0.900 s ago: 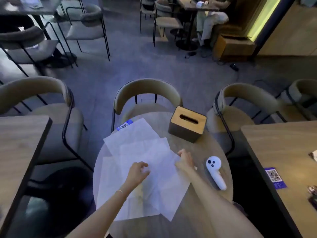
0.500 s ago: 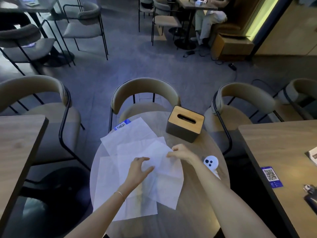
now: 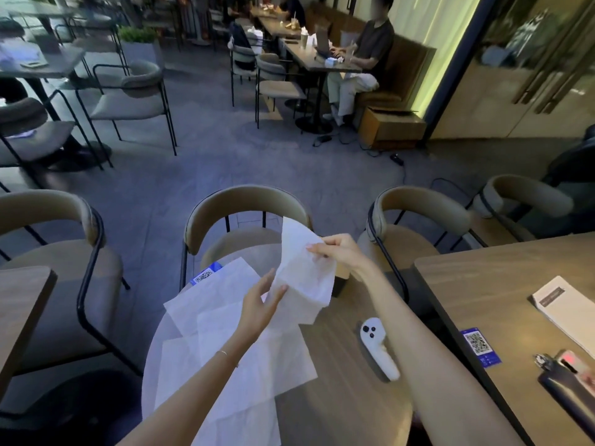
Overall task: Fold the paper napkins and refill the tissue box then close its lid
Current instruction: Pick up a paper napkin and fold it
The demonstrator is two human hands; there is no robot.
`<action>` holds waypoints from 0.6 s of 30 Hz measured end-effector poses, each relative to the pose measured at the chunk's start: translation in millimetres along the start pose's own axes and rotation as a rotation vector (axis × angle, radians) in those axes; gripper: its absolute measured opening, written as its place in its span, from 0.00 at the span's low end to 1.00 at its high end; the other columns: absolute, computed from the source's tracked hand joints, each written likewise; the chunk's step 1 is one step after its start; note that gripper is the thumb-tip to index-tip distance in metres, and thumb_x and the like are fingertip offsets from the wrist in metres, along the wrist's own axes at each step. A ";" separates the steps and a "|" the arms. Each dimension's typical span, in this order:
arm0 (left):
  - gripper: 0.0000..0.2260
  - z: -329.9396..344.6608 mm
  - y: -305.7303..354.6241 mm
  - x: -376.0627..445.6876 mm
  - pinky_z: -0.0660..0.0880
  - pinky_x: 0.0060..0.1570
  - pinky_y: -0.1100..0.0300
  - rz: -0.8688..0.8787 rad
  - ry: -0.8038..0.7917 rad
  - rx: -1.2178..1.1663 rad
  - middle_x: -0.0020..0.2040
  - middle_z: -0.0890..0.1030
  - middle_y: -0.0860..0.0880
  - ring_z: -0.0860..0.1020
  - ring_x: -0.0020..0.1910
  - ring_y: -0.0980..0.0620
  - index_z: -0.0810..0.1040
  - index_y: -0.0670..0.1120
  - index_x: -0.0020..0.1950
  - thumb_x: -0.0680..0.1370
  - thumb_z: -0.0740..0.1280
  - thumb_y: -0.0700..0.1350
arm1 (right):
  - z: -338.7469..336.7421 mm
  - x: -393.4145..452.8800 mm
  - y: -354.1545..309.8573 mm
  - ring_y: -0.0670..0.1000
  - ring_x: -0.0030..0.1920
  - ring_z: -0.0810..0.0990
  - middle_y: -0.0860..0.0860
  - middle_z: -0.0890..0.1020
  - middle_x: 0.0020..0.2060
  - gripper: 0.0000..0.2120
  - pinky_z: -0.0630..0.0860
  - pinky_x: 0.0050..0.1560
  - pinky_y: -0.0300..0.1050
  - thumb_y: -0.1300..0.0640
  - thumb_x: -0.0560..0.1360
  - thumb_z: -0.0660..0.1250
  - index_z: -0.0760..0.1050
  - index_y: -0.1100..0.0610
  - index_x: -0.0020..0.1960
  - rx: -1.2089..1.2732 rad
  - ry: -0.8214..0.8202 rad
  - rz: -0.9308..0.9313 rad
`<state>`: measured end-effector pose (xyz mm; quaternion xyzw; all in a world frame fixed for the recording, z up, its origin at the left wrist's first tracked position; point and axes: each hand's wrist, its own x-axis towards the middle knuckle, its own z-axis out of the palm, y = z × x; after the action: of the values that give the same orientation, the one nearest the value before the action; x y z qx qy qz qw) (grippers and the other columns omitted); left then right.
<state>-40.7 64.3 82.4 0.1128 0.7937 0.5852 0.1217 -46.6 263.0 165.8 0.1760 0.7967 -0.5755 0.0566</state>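
The napkins lie loose and overlapping across the near-left part of the round wooden table, and one napkin is lifted above them, hanging limp in the air. The right hand pinches its upper edge between thumb and fingers; the left hand is half open, its fingers spread against the sheet's lower left edge, and whether they actually clamp it I cannot tell. The paper looks thin, nearly weightless and floppy, so I judge it will sag and tear easily; taking it by two corners and laying it flat should give a clean crease. The tissue box stands behind the lifted sheet, only a dark corner showing, so its lid cannot be judged. A white controller lies right of the sheets, and a blue code sticker sits at the far rim. Curved chairs ring the table in a dim café, and a seated person works at a far table.
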 end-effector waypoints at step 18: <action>0.05 -18.1 53.3 18.7 0.79 0.42 0.67 -0.093 -0.469 -0.148 0.50 0.80 0.53 0.81 0.49 0.53 0.76 0.53 0.52 0.79 0.63 0.52 | 1.9 12.0 -47.6 0.50 0.58 0.75 0.48 0.78 0.49 0.19 0.74 0.59 0.47 0.43 0.68 0.74 0.80 0.49 0.55 -0.202 0.268 -0.214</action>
<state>-62.3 69.4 137.4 0.1997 0.7031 0.5932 0.3374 -74.4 250.7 204.3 0.1586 0.8649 -0.4669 -0.0940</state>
